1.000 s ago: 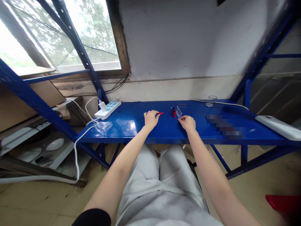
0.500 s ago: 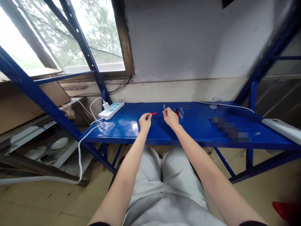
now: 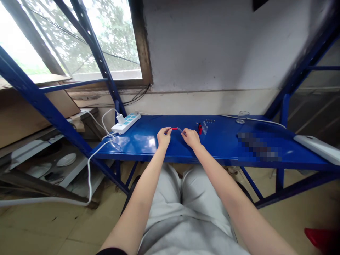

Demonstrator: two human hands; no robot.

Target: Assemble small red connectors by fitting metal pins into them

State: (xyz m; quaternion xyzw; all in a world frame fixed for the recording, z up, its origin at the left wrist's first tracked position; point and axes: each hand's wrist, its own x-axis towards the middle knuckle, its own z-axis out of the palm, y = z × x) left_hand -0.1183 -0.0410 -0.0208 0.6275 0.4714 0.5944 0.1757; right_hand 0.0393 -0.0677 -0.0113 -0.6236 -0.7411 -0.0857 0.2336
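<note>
My left hand pinches a short, thin red stick-like piece, which points right. Between the fingers of my right hand is a small clear tube, tilted up to the left. The tube's far end is at the tip of the red piece; whether they touch, I cannot tell. Just right of my right hand, small red and black pieces stand on the blue table. Beside them is a group of clear tubes. Several tiny parts lie in rows behind.
A white power strip with a plug and cable lies at the table's left end. Toward the back right stands a clear glass. A blurred dark object and a white flat device lie on the right.
My right hand has tipped the clear tube from upright to slanting and brought its end left to the red piece's tip. My left hand has stayed nearly in place.
</note>
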